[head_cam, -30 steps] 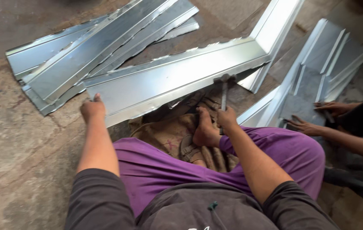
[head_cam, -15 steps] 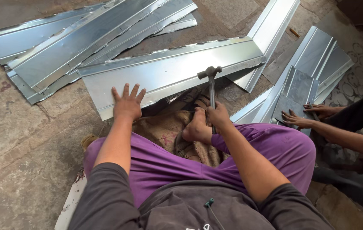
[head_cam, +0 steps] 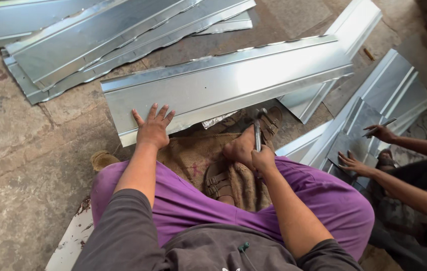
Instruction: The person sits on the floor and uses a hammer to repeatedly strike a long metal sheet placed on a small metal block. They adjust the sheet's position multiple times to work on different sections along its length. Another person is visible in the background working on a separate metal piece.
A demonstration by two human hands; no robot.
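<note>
At the bottom of the frame a grey shirt and purple trousers [head_cam: 183, 200] are seen, the legs folded over a brown sack [head_cam: 193, 155] spread on the stone floor [head_cam: 28, 165]. Brown sandals [head_cam: 218, 183] are worn on the feet at the centre. Just right of centre, the right hand [head_cam: 262, 159] is closed around the handle of a hammer [head_cam: 257, 131], which is held upright with its head [head_cam: 259, 113] close to the near edge of a long metal sheet [head_cam: 228, 85]. Left of centre, the left hand [head_cam: 153, 128] is laid flat with fingers spread on the near left end of that sheet; nothing is gripped by it. The sheet runs from centre left up towards the upper right, its long edges folded. At the right edge, another person's hands [head_cam: 369, 150] are rested on a dark folded sheet [head_cam: 359, 130], and a thin tool [head_cam: 381, 125] is held in the farther one. In the upper left, a stack of similar sheets [head_cam: 98, 40] is spread on the floor. Further sheets [head_cam: 399, 90] lie in the upper right.
</note>
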